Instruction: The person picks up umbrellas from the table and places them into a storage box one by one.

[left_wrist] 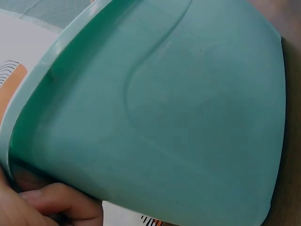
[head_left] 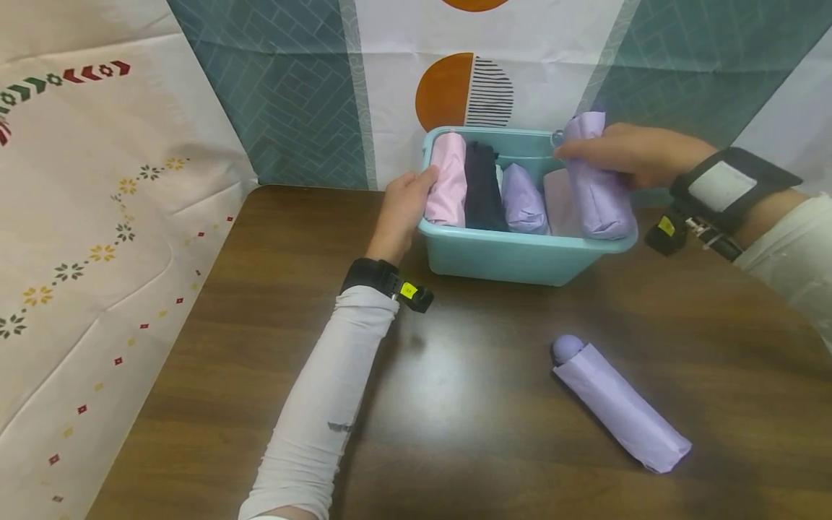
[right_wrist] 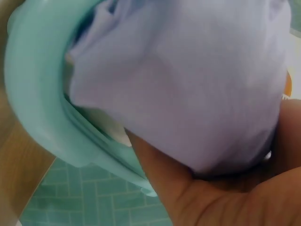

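A light teal plastic bin (head_left: 503,260) stands on the wooden table. My left hand (head_left: 406,209) grips its left end, and in the left wrist view the curled fingers (left_wrist: 70,202) hook at the rim. At the bin's right end, my right hand (head_left: 640,152) holds a rolled lavender fabric bundle (head_left: 601,195), tilted over the rim with its lower end against the front right corner. Inside the bin, left to right, are a pink roll (head_left: 447,180), a black roll (head_left: 482,188), a lavender bundle (head_left: 522,198) and a pale pink piece (head_left: 560,202) partly hidden behind the held bundle.
A folded lavender umbrella (head_left: 624,412) with a round handle lies on the table (head_left: 455,448) in front of the bin. Behind stands a patterned teal and white cloth (head_left: 299,94) with orange shapes. An embroidered white cloth (head_left: 97,253) hangs along the left side.
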A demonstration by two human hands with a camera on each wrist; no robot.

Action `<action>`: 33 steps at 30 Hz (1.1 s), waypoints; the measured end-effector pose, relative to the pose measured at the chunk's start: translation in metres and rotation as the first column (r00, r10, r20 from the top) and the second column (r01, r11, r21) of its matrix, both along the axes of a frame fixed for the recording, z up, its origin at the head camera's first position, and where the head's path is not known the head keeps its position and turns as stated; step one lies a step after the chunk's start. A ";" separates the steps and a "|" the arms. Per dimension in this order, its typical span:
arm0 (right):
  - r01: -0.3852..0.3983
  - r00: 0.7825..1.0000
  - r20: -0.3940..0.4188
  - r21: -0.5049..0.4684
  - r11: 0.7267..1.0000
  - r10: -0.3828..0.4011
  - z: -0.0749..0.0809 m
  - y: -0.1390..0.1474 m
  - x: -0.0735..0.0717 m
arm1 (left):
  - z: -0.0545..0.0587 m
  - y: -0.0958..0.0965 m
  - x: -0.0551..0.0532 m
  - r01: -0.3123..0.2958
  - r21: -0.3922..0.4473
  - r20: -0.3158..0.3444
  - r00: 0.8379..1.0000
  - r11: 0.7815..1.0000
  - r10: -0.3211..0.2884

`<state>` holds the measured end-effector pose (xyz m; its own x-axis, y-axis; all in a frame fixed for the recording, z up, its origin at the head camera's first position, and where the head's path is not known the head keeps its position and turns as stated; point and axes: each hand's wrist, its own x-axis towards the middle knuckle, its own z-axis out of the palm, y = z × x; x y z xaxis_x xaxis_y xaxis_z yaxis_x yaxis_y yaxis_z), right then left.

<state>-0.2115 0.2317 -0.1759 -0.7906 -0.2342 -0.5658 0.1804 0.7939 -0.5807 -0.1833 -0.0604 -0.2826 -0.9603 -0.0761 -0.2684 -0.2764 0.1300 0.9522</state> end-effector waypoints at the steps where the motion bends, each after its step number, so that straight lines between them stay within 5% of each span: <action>1: -0.005 1.000 0.012 -0.003 1.000 0.005 0.000 0.000 -0.001 | 0.000 0.000 0.000 -0.003 0.000 0.001 1.000 1.000 0.003; 12: 0.022 0.991 0.135 -0.054 0.998 -0.015 -0.009 -0.006 -0.008 | -0.001 0.000 0.000 0.004 0.009 -0.002 1.000 1.000 -0.004; 24: -0.007 0.981 0.196 0.036 0.999 -0.001 -0.025 -0.020 -0.011 | -0.001 -0.001 0.000 -0.006 0.009 -0.002 1.000 1.000 0.006; 33: -0.035 0.957 0.287 -0.045 0.998 0.047 -0.032 -0.026 -0.012 | -0.002 0.000 -0.001 -0.007 0.026 -0.006 1.000 1.000 0.007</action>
<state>-0.2234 0.2052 -0.2078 -0.5847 -0.2896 -0.7578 0.3123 0.7818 -0.5397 -0.1846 -0.0609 -0.2850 -0.9614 -0.0761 -0.2646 -0.2715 0.1033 0.9569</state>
